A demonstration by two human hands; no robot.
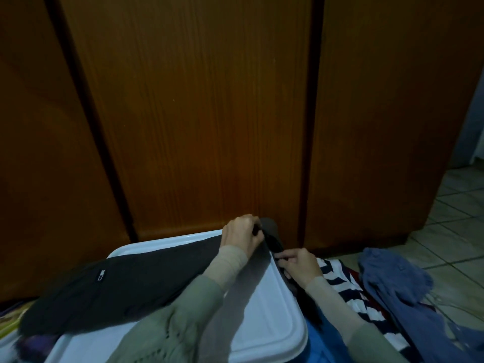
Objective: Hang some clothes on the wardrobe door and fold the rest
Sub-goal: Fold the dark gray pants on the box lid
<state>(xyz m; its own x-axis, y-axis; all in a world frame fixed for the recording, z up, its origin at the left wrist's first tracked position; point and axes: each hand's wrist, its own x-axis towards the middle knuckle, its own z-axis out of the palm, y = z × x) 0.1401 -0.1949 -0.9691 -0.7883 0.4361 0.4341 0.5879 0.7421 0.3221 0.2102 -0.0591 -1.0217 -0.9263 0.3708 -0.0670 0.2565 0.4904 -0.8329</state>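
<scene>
A dark grey garment [136, 281] with a small white label lies stretched across a white plastic box lid [264, 305]. My left hand [242, 233] grips its far end by the lid's back right corner. My right hand [298, 265] pinches the same dark cloth where it hangs over the lid's right edge. Closed brown wardrobe doors [199, 113] stand right behind the lid. A navy-and-white striped garment [345, 289] and a blue garment [392, 276] lie to the right.
Tiled floor [455, 226] shows at the right, past the wardrobe's side. More cloth, greenish and purple, shows at the lower left [15, 334]. The blue garment spreads along the floor toward the lower right corner.
</scene>
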